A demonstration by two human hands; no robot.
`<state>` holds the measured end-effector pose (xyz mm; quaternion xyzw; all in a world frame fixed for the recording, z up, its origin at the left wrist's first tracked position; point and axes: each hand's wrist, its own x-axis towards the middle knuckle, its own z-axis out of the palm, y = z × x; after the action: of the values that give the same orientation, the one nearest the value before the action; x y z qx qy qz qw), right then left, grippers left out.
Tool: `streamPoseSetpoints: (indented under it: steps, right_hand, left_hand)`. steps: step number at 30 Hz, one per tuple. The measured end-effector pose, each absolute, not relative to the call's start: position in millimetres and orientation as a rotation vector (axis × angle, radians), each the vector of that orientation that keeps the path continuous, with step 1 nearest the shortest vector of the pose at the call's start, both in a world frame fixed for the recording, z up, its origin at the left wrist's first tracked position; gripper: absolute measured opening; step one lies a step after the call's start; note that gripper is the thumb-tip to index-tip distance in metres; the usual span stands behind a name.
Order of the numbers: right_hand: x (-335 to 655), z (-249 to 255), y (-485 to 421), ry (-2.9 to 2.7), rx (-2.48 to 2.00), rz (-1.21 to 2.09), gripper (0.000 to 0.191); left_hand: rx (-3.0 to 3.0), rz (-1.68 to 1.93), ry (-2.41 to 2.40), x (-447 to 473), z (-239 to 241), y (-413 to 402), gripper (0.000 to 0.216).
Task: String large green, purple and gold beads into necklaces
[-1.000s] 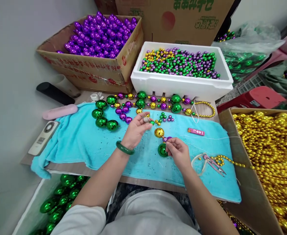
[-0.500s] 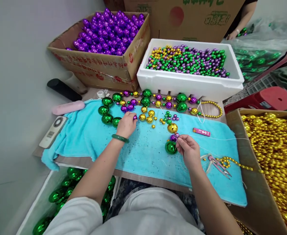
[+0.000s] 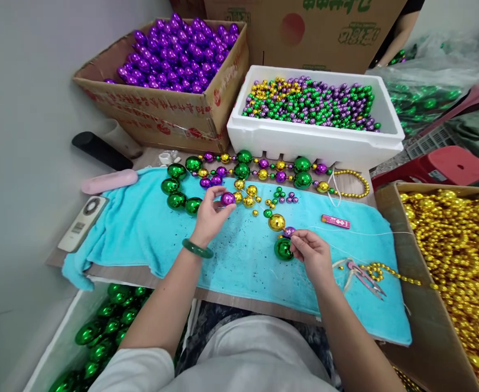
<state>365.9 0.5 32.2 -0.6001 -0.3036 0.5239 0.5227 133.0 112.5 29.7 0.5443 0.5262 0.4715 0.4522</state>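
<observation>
My left hand (image 3: 210,215) pinches a shiny purple bead (image 3: 227,199) between thumb and fingers, just above the blue towel (image 3: 239,256). My right hand (image 3: 312,253) is closed on a short bead strand, at the end by a small purple bead (image 3: 289,232). On this strand sit a gold bead (image 3: 276,222), a small green bead (image 3: 268,213) and a large green bead (image 3: 283,249). From its far end a thin line points up and left toward the loose gold beads (image 3: 248,201). What lies inside my right fingertips is hidden.
A finished-looking bead necklace (image 3: 302,179) lies along the back. Beyond stand a carton of purple beads (image 3: 141,111) and a white foam box (image 3: 313,139). Pink snips (image 3: 366,277) and a small pink packet (image 3: 336,221) lie at right, near a carton of gold beads (image 3: 423,261).
My left hand has lifted off the towel with a purple bead and turned it into view. The strand at my right hand has tilted left, and its line now points further left.
</observation>
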Motion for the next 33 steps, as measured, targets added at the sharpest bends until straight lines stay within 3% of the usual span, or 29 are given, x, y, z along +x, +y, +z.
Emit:
streamPoseSetpoints:
  steps: [6,21,33]
  right_hand:
    - [362,37,-1,-0.772,-1.426,1.284,0.024]
    - [370,38,-2,-0.884,-1.471,1.175,0.023]
    - [382,44,0,-0.941,-1.473,1.188,0.023]
  left_hand:
    - [1.218,1.232,1.137,139,53,108,0.04]
    - [1.37,1.229,1.098,132,53,105,0.042]
    - [1.144,1.14,0.958,125,52,102,0.041]
